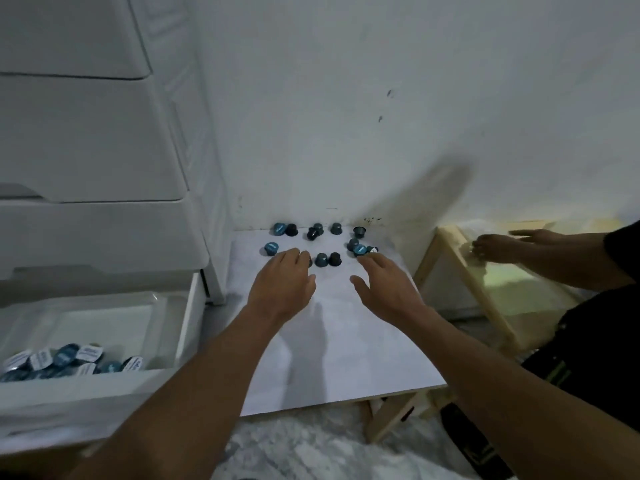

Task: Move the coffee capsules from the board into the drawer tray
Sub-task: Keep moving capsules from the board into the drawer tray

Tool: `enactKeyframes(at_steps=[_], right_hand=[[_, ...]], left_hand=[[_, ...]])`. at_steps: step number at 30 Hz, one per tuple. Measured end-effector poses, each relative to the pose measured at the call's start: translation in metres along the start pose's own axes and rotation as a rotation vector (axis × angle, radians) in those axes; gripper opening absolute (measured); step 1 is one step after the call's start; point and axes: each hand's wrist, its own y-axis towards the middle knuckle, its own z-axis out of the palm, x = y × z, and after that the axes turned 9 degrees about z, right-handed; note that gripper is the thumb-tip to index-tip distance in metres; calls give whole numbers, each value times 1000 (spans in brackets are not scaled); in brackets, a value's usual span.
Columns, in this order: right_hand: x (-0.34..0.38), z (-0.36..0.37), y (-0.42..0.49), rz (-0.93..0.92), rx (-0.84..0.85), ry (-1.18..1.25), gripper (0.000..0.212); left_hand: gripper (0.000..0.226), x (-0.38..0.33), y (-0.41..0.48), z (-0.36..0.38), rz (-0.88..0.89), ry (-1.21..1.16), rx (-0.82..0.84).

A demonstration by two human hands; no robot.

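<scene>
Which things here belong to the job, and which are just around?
Job: capsules on the board; drawer tray with capsules already in; left hand; right hand.
Around: wooden stool; another person's hand; upper drawers.

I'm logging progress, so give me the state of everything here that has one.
Drawer: open.
Upper drawers: closed.
Capsules in tray: piled.
Capsules on board: scattered, some tipped.
Left hand: open, empty.
Right hand: open, empty.

Wooden stool (pixel 464 271) beside white wall (pixel 381 98)
</scene>
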Motion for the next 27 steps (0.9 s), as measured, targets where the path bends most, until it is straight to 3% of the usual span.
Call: enactKeyframes(at_steps=[9,20,27], right_hand=[[-37,36,59,-58,136,106,47],[-47,93,145,-39,292,139,43],[-43,128,188,-44,337,174,31]], left_hand=[[49,-2,34,51,-120,-62,109],[33,40,102,136,-184,-169,281],[32,68,133,174,-84,-233,397]])
